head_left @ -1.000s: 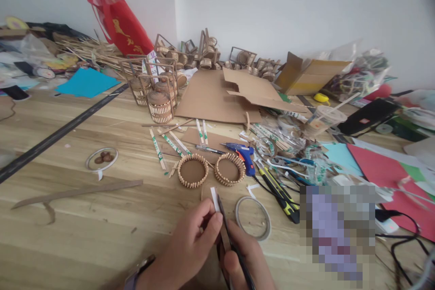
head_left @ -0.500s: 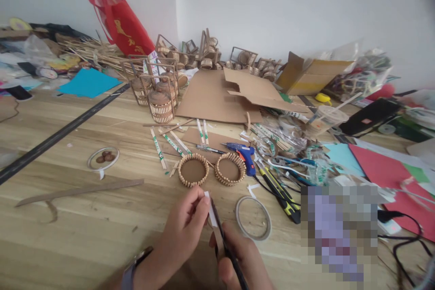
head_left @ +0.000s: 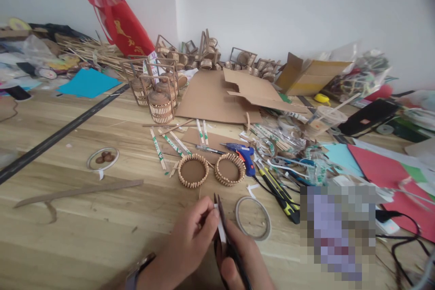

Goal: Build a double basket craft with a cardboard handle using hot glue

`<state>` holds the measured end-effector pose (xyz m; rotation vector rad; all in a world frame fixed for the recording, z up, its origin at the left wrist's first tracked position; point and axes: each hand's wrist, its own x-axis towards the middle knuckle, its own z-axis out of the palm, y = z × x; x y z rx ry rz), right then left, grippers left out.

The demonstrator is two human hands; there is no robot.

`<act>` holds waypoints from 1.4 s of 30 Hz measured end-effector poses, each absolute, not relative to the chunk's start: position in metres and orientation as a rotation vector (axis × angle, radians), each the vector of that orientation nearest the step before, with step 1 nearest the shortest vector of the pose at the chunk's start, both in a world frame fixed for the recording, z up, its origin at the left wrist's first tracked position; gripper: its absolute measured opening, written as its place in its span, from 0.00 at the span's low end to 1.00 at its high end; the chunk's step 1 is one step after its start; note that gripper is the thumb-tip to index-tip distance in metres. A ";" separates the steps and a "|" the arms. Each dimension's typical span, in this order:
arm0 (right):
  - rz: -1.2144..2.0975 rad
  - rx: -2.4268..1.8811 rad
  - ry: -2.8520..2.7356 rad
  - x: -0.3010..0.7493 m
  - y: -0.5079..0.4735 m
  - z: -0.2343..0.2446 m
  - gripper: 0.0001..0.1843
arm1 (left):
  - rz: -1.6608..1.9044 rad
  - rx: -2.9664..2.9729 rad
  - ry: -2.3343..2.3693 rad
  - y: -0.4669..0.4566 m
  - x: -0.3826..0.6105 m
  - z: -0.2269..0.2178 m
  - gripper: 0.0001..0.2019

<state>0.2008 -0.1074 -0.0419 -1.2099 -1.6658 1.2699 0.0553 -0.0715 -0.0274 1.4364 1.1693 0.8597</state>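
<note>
Holding a strip (head_left: 221, 230) and scissors (head_left: 223, 215) at bottom centre, just left of the right roll (head_left: 268, 226). Facing two baskets (head_left: 192, 184) side by side at mid-frame, with a glue gun (head_left: 249, 163) to their right, cardboard (head_left: 207, 97) behind. Seeing round pieces (head_left: 106, 157) inside the left roll (head_left: 88, 163) at frame left.

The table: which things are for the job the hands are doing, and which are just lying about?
For the job, it seems:
dark metal scissors in the right hand
narrow, partly white strip pinched by the left hand
perhaps the two round wooden-stick baskets

Probably just lying about:
red bag with gold lettering
blue paper sheets
clear plastic cup
</note>
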 end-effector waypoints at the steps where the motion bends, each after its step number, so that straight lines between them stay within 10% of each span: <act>1: 1.253 -1.210 -1.666 0.200 -0.107 -0.039 0.44 | 0.846 1.449 1.166 -0.072 0.056 -0.027 0.16; 13: 0.906 -1.662 -2.083 0.227 -0.107 -0.051 0.19 | 1.364 1.185 1.325 -0.060 0.019 -0.015 0.17; 29: 0.336 -1.689 -2.616 0.220 -0.106 -0.057 0.12 | 1.453 1.186 1.262 -0.060 -0.003 0.002 0.17; 42: 0.745 -1.650 -2.486 0.226 -0.097 -0.040 0.11 | 1.195 1.442 1.253 -0.057 0.002 -0.001 0.17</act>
